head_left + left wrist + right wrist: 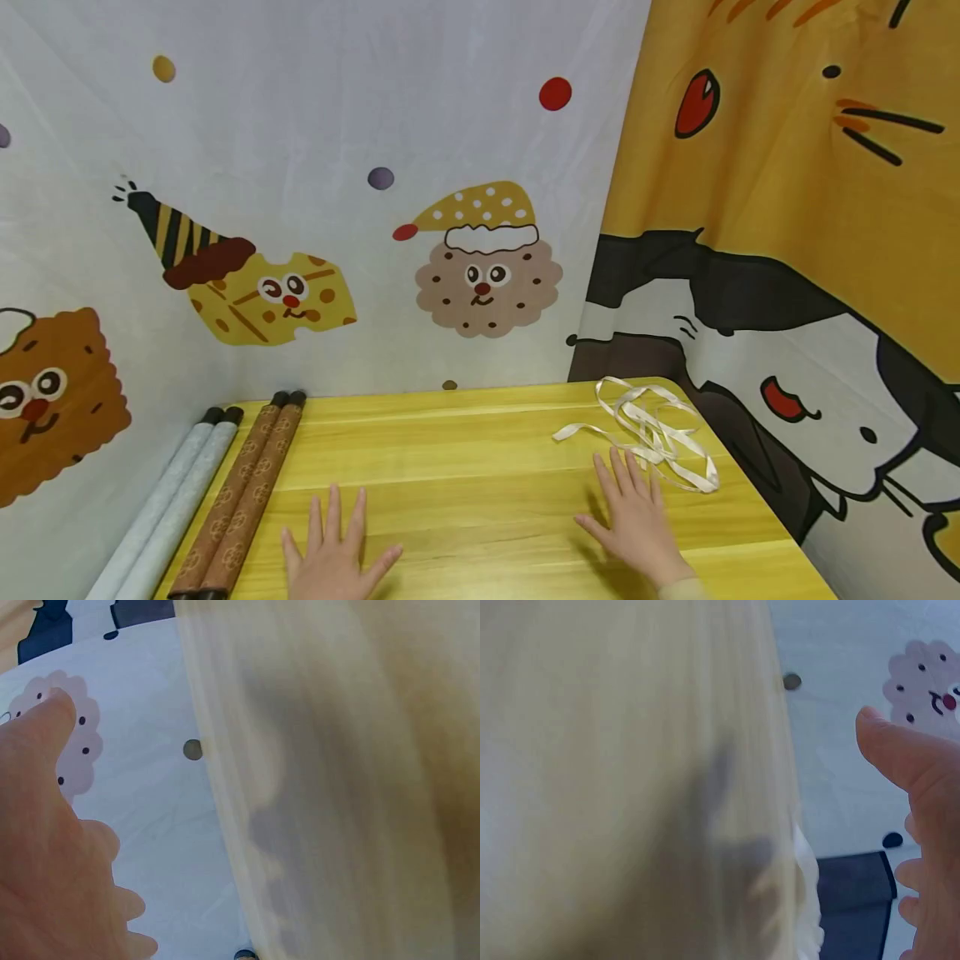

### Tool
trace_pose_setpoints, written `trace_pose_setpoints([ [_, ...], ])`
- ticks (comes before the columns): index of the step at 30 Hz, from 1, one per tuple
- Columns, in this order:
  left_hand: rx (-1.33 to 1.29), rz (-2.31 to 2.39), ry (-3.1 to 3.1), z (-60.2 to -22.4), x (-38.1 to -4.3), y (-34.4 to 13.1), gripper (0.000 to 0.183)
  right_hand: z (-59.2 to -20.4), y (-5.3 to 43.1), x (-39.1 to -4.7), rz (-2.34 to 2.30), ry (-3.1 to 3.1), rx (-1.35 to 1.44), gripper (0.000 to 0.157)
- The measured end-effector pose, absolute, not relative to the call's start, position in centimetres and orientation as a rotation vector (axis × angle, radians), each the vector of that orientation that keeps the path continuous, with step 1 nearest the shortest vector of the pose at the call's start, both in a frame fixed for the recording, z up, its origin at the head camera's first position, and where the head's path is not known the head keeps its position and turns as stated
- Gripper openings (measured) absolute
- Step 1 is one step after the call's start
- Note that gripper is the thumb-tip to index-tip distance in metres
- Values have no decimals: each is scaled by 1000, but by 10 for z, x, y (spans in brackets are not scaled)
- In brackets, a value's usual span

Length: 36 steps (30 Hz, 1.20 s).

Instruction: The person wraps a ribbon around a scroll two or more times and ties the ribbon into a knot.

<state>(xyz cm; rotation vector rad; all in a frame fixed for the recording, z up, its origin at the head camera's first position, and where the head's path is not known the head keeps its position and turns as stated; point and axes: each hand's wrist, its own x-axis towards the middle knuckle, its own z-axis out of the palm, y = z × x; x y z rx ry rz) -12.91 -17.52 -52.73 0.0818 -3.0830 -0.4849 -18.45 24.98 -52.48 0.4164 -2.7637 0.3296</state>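
My left hand is spread over the front of the wooden table, palm down, holding nothing. To its left lie two brown patterned rolls with black end caps, side by side. My right hand is likewise spread with nothing in it, on the right side. Just beyond its fingertips a loose tangle of white ribbon lies on the table. In the left wrist view the left thumb sticks out from the palm. The right wrist view has the right thumb extended, with part of the ribbon near the table edge.
Two pale blue rolls with black caps lie along the left edge, outside the brown ones. The yellow wood-grain table meets a white cartoon-printed cloth at the back. An orange cat-printed cloth hangs along the right side.
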Motion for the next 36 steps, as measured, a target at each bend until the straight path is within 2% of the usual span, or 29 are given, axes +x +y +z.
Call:
trace_pose_setpoints([
  [12,-43,-472,-2925,-520,-131,-170,96,-508,279,-217,289,-2612,406,89],
  [22,-95,-478,-2874,-527,-133,-165,96,-519,297,-241,320,-2569,436,81],
  [36,-116,-522,-2846,-531,-137,-157,97,-525,311,-266,327,-2736,343,65],
])
